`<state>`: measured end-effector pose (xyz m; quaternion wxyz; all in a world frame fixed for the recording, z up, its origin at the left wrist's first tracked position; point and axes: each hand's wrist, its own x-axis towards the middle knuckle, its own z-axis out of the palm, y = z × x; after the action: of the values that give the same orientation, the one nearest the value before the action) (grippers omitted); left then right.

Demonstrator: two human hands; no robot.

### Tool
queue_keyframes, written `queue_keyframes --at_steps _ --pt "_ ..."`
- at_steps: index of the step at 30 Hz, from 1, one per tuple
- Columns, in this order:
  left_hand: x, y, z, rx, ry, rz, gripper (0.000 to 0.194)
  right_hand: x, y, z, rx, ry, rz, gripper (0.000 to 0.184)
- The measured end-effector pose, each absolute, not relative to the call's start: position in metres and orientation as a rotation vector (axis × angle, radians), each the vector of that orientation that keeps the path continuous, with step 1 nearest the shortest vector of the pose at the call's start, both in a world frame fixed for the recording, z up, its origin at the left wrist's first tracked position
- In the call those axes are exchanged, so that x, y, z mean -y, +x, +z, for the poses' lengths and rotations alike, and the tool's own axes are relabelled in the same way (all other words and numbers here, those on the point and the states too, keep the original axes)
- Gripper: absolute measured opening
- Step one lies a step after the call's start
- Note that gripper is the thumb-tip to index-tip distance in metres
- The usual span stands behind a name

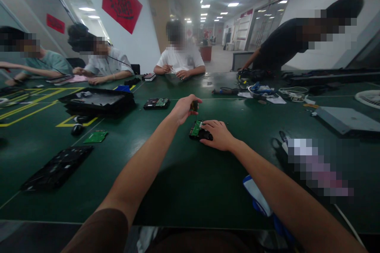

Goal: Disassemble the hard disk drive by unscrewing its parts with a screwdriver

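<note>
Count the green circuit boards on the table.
3: a loose board at the left; a far board in a black case, left of the hands; and a partly covered board under the right hand. More may be hidden inside other parts.

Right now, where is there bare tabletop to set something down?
Between left forearm and right forearm, nearer than the opened device; also between left forearm and loose green circuit board. Crowded: far right, around cables and grey metal case, and far left, around black trays.
</note>
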<state>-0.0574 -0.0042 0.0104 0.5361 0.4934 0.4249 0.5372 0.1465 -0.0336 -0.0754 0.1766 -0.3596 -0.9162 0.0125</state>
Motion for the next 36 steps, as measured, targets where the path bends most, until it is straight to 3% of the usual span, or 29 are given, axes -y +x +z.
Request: queue_keyframes --at_steps 7,13,21,36 --pt "0.0055 -0.0573 0.0114 -0.951 1.061 1.227 0.02 0.0344 0.1463 -0.074 2.608 -1.029 0.047 0.059" --pt "0.0015 -0.0599 0.01 -1.168 1.196 1.435 0.015 0.0339 0.1458 -0.0746 2.609 -1.035 0.062 0.06" --pt "0.0065 -0.0597 0.0133 -0.966 1.086 1.242 0.021 0.0341 0.1465 -0.075 2.603 -1.026 0.041 0.059" --pt "0.0085 -0.0581 0.0147 -1.027 1.152 1.243 0.021 0.0344 0.1463 -0.074 2.606 -1.032 0.051 0.059"
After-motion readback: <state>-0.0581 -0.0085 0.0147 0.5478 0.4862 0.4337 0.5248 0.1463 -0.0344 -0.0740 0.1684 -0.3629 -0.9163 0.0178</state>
